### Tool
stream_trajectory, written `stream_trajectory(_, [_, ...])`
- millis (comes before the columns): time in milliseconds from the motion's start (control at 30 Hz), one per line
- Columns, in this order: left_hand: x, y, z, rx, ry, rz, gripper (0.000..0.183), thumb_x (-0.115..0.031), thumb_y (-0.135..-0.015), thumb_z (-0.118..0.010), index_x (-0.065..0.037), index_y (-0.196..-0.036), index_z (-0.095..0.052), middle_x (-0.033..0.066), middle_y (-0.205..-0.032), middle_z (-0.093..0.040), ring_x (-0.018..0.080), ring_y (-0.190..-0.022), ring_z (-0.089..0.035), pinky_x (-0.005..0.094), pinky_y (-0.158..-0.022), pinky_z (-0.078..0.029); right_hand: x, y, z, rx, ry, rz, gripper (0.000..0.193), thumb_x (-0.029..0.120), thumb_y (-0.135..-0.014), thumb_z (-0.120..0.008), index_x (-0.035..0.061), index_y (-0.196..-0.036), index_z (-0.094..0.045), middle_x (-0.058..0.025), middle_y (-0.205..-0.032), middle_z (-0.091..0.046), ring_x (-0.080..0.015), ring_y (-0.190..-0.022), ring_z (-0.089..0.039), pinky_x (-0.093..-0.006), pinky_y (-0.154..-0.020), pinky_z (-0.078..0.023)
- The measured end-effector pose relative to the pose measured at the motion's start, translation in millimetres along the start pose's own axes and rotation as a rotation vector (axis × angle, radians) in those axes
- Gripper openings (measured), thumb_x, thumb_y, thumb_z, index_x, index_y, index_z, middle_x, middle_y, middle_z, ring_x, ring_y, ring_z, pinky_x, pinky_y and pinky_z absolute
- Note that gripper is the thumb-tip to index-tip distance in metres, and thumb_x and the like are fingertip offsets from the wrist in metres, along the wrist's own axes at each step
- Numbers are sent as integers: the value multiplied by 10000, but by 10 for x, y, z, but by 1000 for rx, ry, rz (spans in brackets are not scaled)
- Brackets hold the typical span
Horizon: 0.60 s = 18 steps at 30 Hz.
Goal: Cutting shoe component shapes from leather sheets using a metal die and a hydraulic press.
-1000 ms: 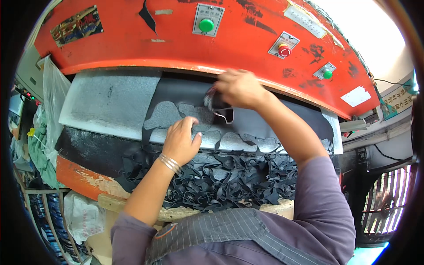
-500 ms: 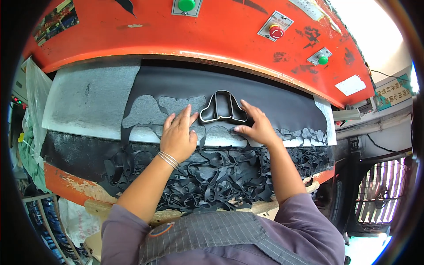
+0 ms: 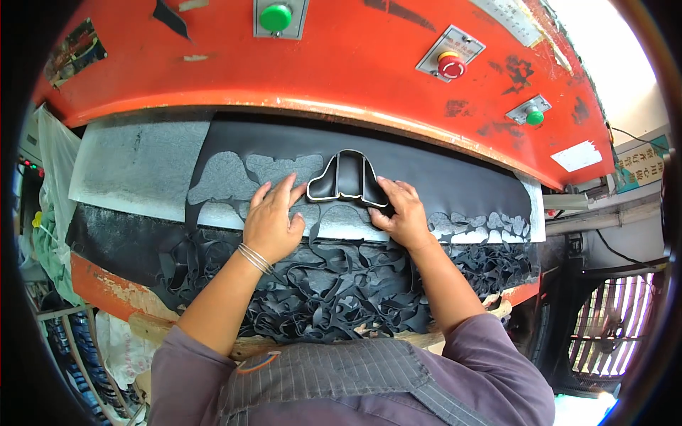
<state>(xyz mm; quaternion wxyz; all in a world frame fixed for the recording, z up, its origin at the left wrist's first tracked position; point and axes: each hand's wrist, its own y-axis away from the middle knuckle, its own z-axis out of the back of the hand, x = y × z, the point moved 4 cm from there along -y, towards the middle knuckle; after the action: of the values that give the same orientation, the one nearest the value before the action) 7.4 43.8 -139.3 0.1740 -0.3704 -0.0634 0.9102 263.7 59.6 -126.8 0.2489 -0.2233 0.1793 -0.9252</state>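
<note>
A bell-shaped metal cutting die (image 3: 349, 177) with inner cross walls stands on a black, leather-like sheet (image 3: 440, 167). My right hand (image 3: 405, 213) has its thumb and fingers around the die's lower right lobe. My left hand (image 3: 273, 220) is open with fingers apart, its fingertips close to the die's left lobe and resting over the cut-out area. Bell-like holes (image 3: 222, 177) in the sheet lie to the left of the die, showing the grey board beneath.
An orange machine front (image 3: 341, 71) with green buttons (image 3: 275, 18) and a red button (image 3: 452, 67) rises beyond the sheet. Bare pale board (image 3: 135, 156) shows at left. Tangled black scraps (image 3: 334, 298) heap along the near edge. A fan (image 3: 611, 323) stands at right.
The die has shifted slightly left, closer over the cut-out holes, and my right hand's fingers have closed in on its right lobe. My left hand has moved a little left. The view has tilted.
</note>
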Motion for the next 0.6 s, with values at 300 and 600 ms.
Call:
stream_trajectory(300, [-66,64,134,-160,108,50,622,-95,-779,-597,11,-1357,-390,92,-1218,-641,230,-892,-638,388,-1030,-381,102,51,440,-180,-40,0,674,333,-685,-818,48,-1243,-570,-171,-1222,-607,-323,-1165,-555,-432,-1025,-398])
stream_trajectory(600, [-1208,-259,1674,-821,-290,-455,164,-123,-890,-579,-45,-746,-578,133,-727,-555,323,-686,-519,417,-636,-411,-297,-112,2429,-1040,541,-364,689,444,-966,-472,60,-1488,-240,-224,-1560,-114,-401,-1439,-93,-517,-1141,-123])
